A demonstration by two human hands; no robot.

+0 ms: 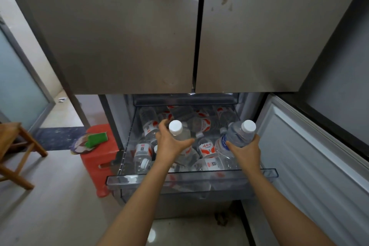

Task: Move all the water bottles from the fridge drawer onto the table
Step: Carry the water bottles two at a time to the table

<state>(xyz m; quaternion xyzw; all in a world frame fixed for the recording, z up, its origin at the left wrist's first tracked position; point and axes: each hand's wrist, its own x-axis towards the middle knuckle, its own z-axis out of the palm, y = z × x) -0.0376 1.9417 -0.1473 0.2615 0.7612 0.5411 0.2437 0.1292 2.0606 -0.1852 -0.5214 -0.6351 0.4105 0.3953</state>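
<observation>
Clear left bottle [178, 133] in left hand's [171, 146] wrapped grip, right bottle [239, 136] in right hand's [246, 152], above fridge drawer [139, 177].

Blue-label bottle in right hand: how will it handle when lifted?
The blue-label bottle looks full, so probably heavy for its size. Thin clear plastic may flex under the right hand. Round body would likely roll if laid down.

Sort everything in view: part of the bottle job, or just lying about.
Job: fridge drawer, loose bottles inside, left hand, left-held bottle, right hand, right-held bottle.
Lying about: red stool, green pad, wooden chair.
</observation>
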